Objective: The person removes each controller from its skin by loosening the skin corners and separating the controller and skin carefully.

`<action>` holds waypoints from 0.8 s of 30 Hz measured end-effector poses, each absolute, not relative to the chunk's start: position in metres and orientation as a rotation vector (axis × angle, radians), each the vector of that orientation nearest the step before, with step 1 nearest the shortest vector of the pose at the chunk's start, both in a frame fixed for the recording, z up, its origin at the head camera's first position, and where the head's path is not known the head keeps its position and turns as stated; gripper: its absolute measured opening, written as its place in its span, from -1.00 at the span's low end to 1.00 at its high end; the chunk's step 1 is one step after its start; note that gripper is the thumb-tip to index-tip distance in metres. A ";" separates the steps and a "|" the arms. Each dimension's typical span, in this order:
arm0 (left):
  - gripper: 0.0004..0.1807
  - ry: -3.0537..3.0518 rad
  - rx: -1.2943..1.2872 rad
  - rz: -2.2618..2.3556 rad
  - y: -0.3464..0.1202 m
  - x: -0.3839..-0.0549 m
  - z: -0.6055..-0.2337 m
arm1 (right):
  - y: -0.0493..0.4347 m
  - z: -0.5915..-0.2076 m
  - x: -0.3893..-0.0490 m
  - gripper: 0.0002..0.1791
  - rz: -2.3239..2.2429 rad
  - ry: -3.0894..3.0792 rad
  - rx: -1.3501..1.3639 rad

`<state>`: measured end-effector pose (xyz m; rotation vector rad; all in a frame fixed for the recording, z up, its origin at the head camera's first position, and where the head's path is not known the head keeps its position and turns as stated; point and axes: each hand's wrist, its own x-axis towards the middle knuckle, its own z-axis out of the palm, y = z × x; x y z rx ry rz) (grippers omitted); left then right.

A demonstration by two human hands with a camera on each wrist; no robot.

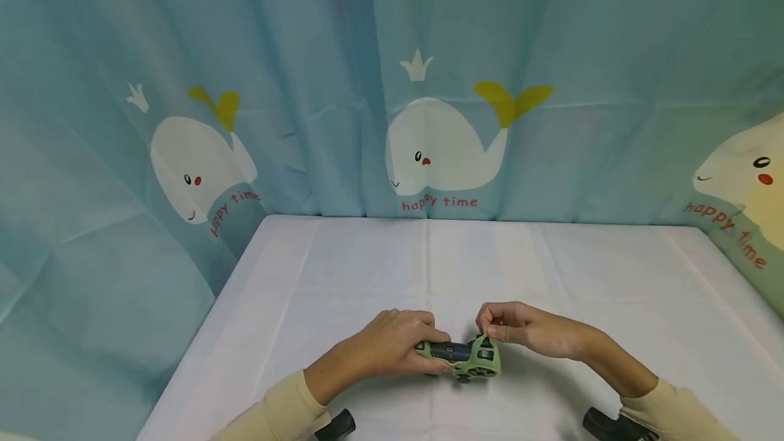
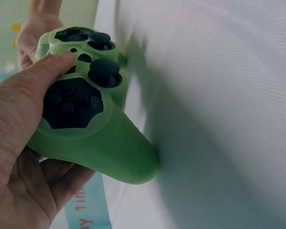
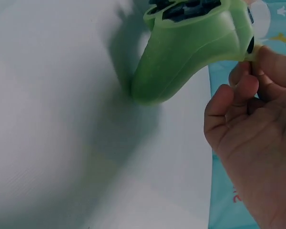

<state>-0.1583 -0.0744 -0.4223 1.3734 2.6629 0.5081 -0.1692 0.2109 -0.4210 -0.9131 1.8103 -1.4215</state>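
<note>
the left hand grips the dark controller in its green sleeve; the right hand pinches the sleeve's edge. coverage looks nearly complete, that corner apparently unsettled.

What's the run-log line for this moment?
left hand: grips black twin-stick game controller in green rubbery-looking sleeve | right hand: pinches sleeve's edge | surface: white cloth-covered table

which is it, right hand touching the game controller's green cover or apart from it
Touching. The right wrist view shows it: the right hand pinches an edge of the green cover between thumb and fingers.
</note>
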 end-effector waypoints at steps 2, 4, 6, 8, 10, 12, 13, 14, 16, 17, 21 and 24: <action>-0.61 2.668 1.375 0.512 -0.074 -0.159 -0.422 | 0.213 -0.420 -0.167 -0.78 -1.422 1.831 -0.907; -0.60 2.682 1.388 0.502 -0.074 -0.160 -0.422 | 0.214 -0.418 -0.165 -0.78 -1.427 1.843 -0.890; -0.60 2.700 1.401 0.488 -0.074 -0.161 -0.421 | 0.216 -0.418 -0.164 -0.80 -1.428 1.855 -0.879; -0.60 2.719 1.422 0.474 -0.074 -0.163 -0.421 | 0.218 -0.418 -0.163 -0.80 -1.428 1.864 -0.880; -0.60 2.729 1.436 0.466 -0.074 -0.164 -0.421 | 0.219 -0.417 -0.162 -0.81 -1.422 1.874 -0.877; -0.60 2.736 1.437 0.469 -0.075 -0.164 -0.421 | 0.221 -0.418 -0.161 -0.81 -1.425 1.875 -0.864; -0.59 2.739 1.435 0.471 -0.075 -0.164 -0.421 | 0.222 -0.418 -0.160 -0.80 -1.428 1.873 -0.854; -0.59 2.743 1.429 0.473 -0.076 -0.164 -0.421 | 0.223 -0.418 -0.159 -0.80 -1.432 1.870 -0.838; -0.60 2.753 1.416 0.479 -0.076 -0.164 -0.421 | 0.224 -0.420 -0.158 -0.79 -1.449 1.861 -0.808; -0.60 2.760 1.408 0.485 -0.077 -0.163 -0.421 | 0.225 -0.421 -0.156 -0.79 -1.459 1.862 -0.793; -0.59 2.749 1.414 0.477 -0.077 -0.162 -0.422 | 0.227 -0.430 -0.150 -0.78 -1.470 1.862 -0.765; -0.56 2.724 1.431 0.478 -0.074 -0.162 -0.422 | 0.228 -0.436 -0.146 -0.79 -1.468 1.897 -0.772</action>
